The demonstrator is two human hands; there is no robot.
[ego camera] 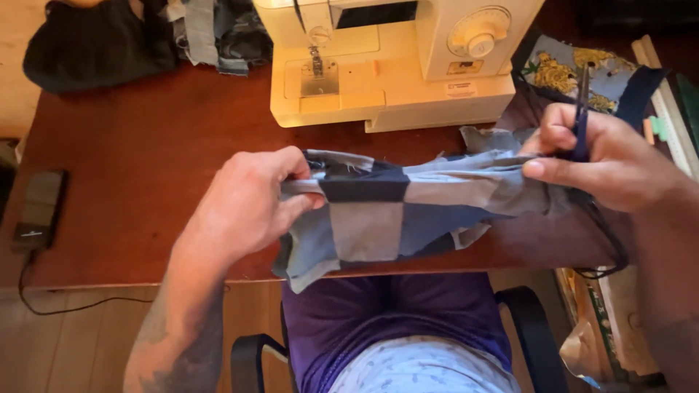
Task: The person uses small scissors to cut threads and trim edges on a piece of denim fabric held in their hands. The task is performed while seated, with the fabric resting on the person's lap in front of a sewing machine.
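Patchwork denim strip of blue and navy squares (pixel 393 211), stretched between pinching left hand (pixel 251 204) and right hand (pixel 611 160), which also grips dark-handled scissors (pixel 581 109); cream sewing machine (pixel 393 58) beyond.

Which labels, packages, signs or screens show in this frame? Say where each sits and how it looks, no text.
Small label: on the cream sewing machine base front, under the dial; white rectangle, dark print.
Small tag: just above it, below the dial; yellowish rectangle.
Dark flat device: left table edge, cabled; black rectangle, face unlit, possibly a screen.
Printed package: lower right beside the chair; only partly visible, green and tan.
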